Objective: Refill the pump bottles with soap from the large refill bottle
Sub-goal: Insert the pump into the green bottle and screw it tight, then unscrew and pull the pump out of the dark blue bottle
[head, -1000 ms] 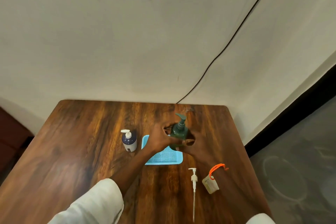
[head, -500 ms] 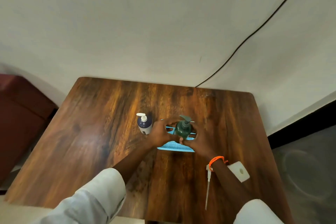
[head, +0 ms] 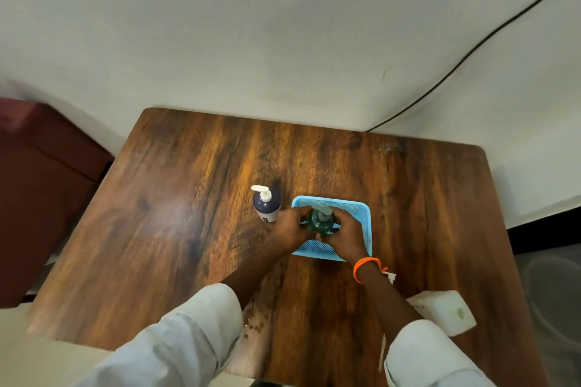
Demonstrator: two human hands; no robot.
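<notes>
A dark green pump bottle [head: 320, 220] stands upright in a light blue mesh tray [head: 355, 207] near the middle of the wooden table [head: 176, 223]. My left hand [head: 290, 228] grips its left side and my right hand [head: 347, 237] grips its right side. A dark blue pump bottle [head: 267, 204] with a white pump stands on the table just left of the tray, apart from my hands. A loose white pump [head: 391, 276] lies under my right wrist, mostly hidden. No large refill bottle is in view.
A white block with a hole [head: 446, 311] lies at the table's right front, beside my right forearm. A dark red seat [head: 41, 179] stands left of the table. A black cable [head: 471, 50] runs down the wall behind.
The view has tilted down and closer over the table. Both hands stay on the green bottle, which has come down from above the tray to stand in it.
</notes>
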